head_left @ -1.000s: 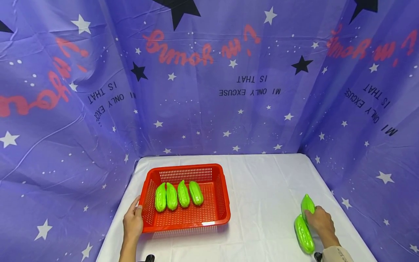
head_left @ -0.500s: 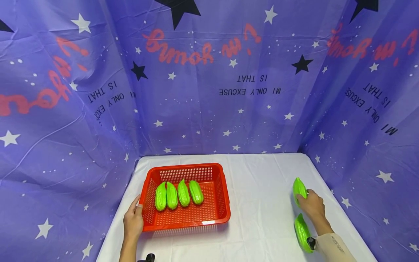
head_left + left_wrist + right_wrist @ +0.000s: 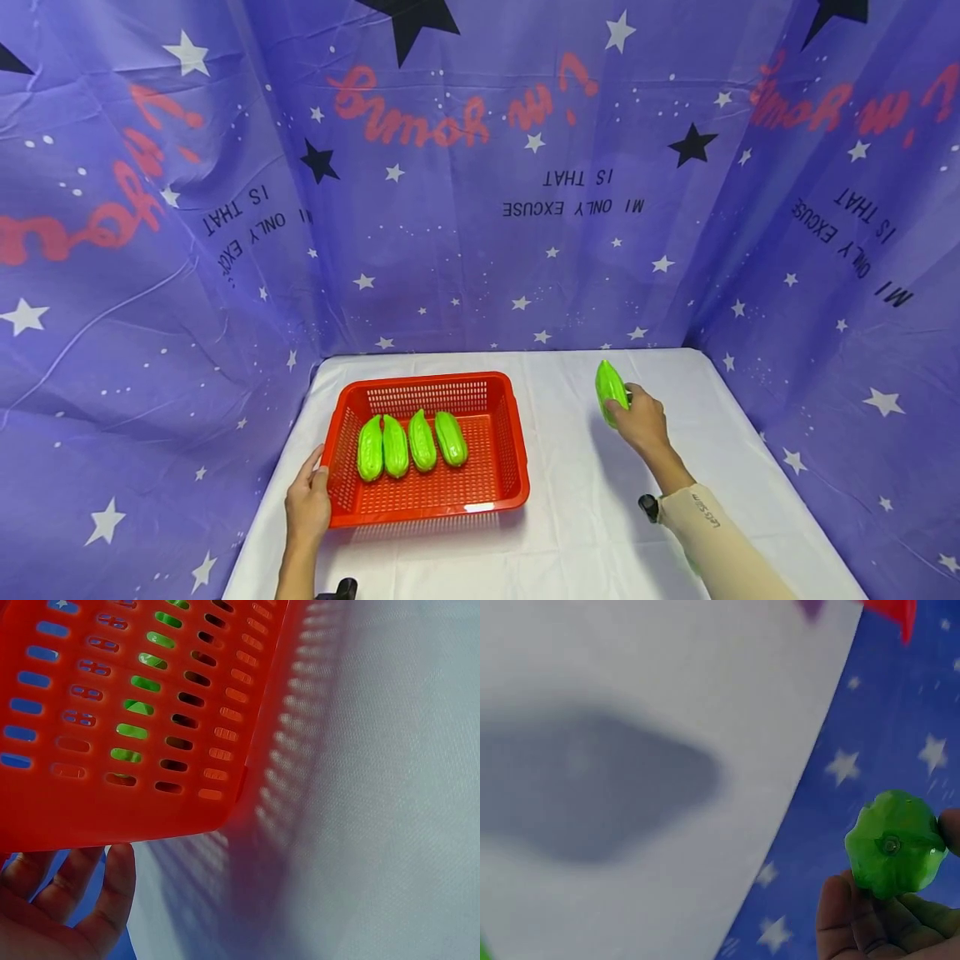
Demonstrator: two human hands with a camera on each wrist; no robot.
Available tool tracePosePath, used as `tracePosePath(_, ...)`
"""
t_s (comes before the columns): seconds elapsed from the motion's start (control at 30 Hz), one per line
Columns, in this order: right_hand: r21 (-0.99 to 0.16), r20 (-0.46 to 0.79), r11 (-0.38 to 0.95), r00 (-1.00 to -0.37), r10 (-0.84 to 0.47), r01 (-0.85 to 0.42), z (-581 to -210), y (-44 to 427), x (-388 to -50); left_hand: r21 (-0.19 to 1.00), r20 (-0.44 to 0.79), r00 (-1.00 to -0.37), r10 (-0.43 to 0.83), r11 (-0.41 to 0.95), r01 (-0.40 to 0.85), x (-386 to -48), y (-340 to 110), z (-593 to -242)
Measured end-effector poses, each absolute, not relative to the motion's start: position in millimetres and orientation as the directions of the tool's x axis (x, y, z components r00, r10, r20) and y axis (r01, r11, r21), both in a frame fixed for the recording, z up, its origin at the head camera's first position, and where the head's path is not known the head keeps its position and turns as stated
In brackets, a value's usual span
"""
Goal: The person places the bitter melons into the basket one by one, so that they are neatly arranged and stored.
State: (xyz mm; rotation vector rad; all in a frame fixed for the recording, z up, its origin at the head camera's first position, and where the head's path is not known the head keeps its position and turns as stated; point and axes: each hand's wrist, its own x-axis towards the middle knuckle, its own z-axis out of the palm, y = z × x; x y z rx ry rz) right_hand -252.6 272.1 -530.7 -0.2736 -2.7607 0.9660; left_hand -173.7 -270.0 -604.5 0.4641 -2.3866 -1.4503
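Curtain (image 3: 480, 275) reads "ONLY EXCUSE" upside down while right hand (image 3: 643, 418) grips green gourd (image 3: 610, 388) and left hand (image 3: 307, 502) grips red basket (image 3: 420, 516).

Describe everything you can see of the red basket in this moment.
The red basket is rectangular and open-topped, apparently glossy plastic, with slotted walls, a perforated floor and a solid, rounded-corner rim; glare whitens part of the near rim. It sits opening upward on the white cloth, toward the person's left, casting a slotted shadow. Four green vegetables lie side by side inside, with bare floor to their right. The left hand holds its left rim.
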Motion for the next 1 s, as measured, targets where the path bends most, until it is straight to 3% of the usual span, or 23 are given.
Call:
tracePosePath(0.47, -0.664, 0.198, 0.743, -0.978, 0.064, -0.086, -505.6, 153.6, -267.4, 0.896, 0.088, -0.899, -0.428, 0.428, -0.116, -174.5, -269.4, -606.2)
tracePosePath(1.0, -0.610, 0.010, 0.778, -0.984, -0.181, -0.149, -517.6, 70.8, -264.3, 0.898, 0.080, -0.903, -0.423, 0.424, -0.118, -175.1, -269.7, -605.6)
